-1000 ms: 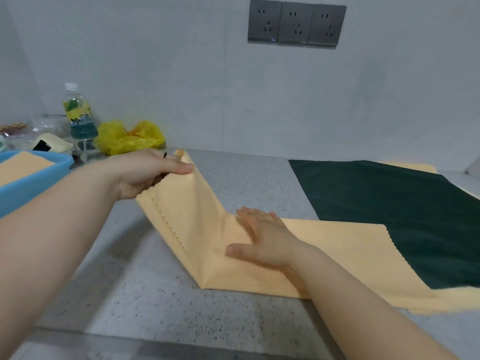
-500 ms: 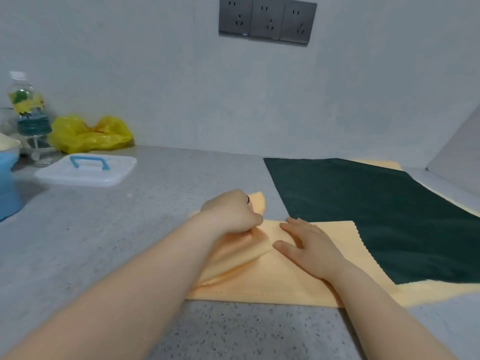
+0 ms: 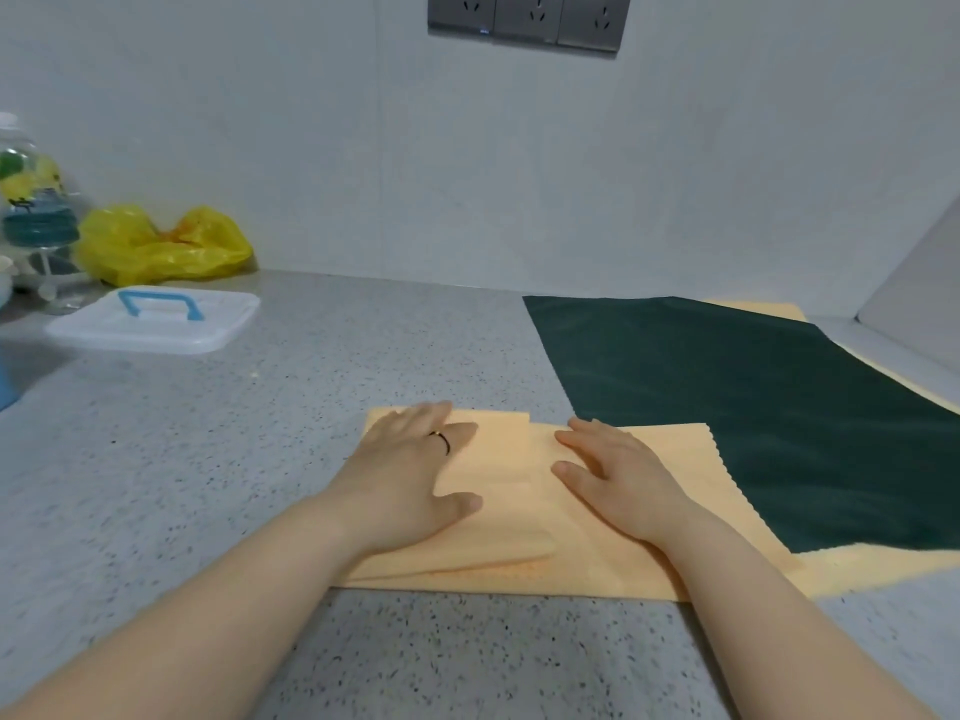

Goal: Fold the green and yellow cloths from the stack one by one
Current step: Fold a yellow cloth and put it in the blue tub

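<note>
The folded yellow cloth [image 3: 519,517] is pressed flat on the counter [image 3: 208,459] by 2 hands, left hand [image 3: 410,480] and right hand [image 3: 621,478], fingers straight and set apart (nothing gripped). Its zigzag right edge is seen against the green cloth [image 3: 753,407]. Bare counter is left toward the lid [image 3: 156,327].

Counter's [image 3: 260,433] far-left corner: white lid with blue handle [image 3: 153,319], crumpled yellow plastic bag [image 3: 161,246] at the wall, bottle [image 3: 31,200] at left edge; triple socket panel [image 3: 527,15] on the wall.

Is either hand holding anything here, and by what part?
Nothing is held. Both the left hand and right hand lie flat, pressing the folded yellow cloth.
</note>
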